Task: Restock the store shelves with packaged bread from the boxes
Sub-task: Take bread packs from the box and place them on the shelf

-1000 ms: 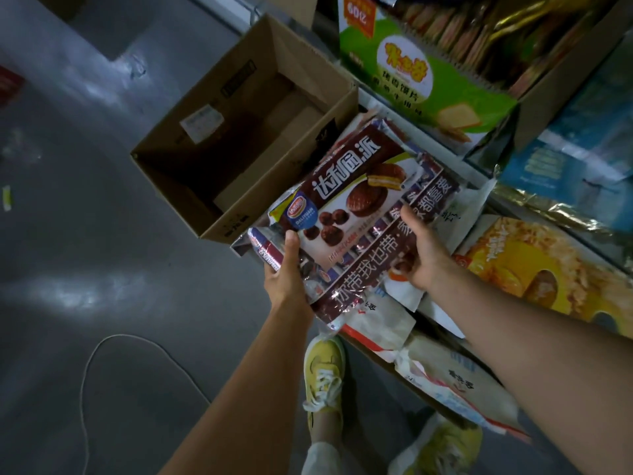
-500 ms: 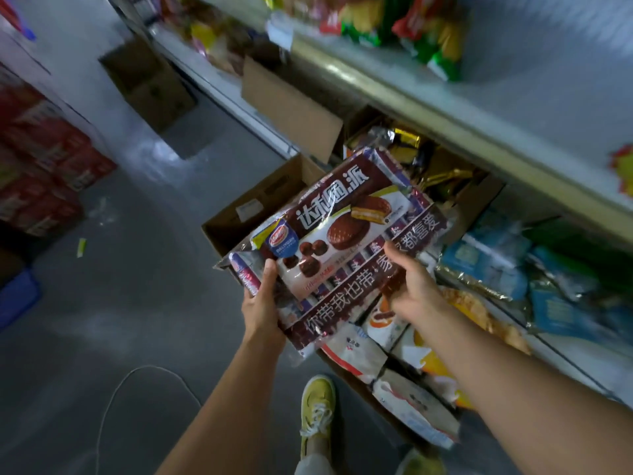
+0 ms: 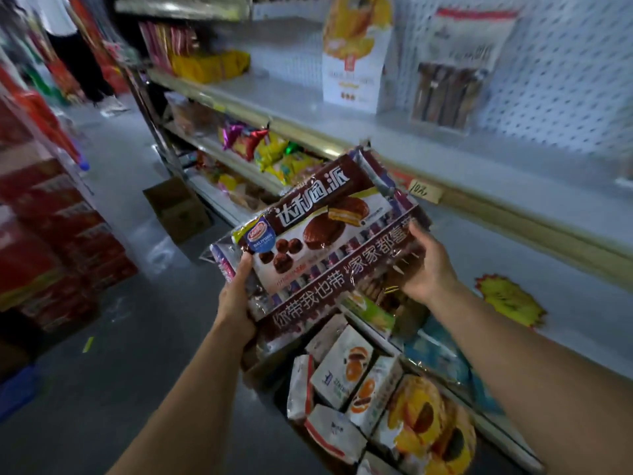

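Left hand (image 3: 236,303) and right hand (image 3: 426,265) each grasp an end of the chocolate pie pack (image 3: 318,234), thumbs on top. Pack held tilted just in front of the shelf edge (image 3: 513,207), above white bread packs (image 3: 342,375).

Far shelf goods (image 3: 205,60) blurred; person (image 3: 73,46) cut off.
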`<state>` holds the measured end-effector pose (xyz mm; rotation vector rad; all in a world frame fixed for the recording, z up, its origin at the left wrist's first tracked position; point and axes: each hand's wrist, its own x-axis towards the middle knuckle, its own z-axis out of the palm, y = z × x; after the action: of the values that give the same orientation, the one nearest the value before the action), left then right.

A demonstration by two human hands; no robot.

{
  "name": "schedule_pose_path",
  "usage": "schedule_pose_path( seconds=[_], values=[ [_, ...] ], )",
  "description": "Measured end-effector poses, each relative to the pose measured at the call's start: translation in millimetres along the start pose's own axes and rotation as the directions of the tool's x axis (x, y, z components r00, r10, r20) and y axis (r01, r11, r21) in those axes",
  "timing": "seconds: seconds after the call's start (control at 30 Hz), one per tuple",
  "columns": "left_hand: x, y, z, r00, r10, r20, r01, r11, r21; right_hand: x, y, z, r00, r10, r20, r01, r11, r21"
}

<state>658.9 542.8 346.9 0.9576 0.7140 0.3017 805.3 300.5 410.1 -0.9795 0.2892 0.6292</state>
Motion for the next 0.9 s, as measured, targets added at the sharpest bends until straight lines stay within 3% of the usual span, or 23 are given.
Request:
schedule_pose_path(
  seconds=[0.17,0.3,0.47,0.57,0.73,0.9],
  values=[
    [-22,65,33,0.995,0.018,0.093,-0.015,0.999,-0.030,-51,-58,33,0.990,-0.135,0.047,0.138,0.989,-0.054],
    [-38,115,61,0.995,0.075,0.068,-0.077,0.997,0.031,-87,-98,44,0.973,-0.220,0.070,0.222,0.975,-0.026],
    [-48,165,90,0.955,0.166,0.246,-0.195,0.975,0.101,-121,-149,42,0.943,-0.330,0.036,0.331,0.943,-0.023],
    [-55,192,114,0.941,0.209,0.267,-0.249,0.961,0.125,-140,-176,39,0.909,-0.412,0.059,0.416,0.894,-0.165],
    [-64,220,161,0.908,0.248,0.338,-0.331,0.919,0.213,-167,-208,25,0.867,-0.497,-0.032,0.396,0.726,-0.562],
    [-73,234,208,0.868,0.249,0.430,-0.384,0.886,0.262,-193,-225,16,0.786,-0.618,-0.016,0.446,0.585,-0.677]
  ],
)
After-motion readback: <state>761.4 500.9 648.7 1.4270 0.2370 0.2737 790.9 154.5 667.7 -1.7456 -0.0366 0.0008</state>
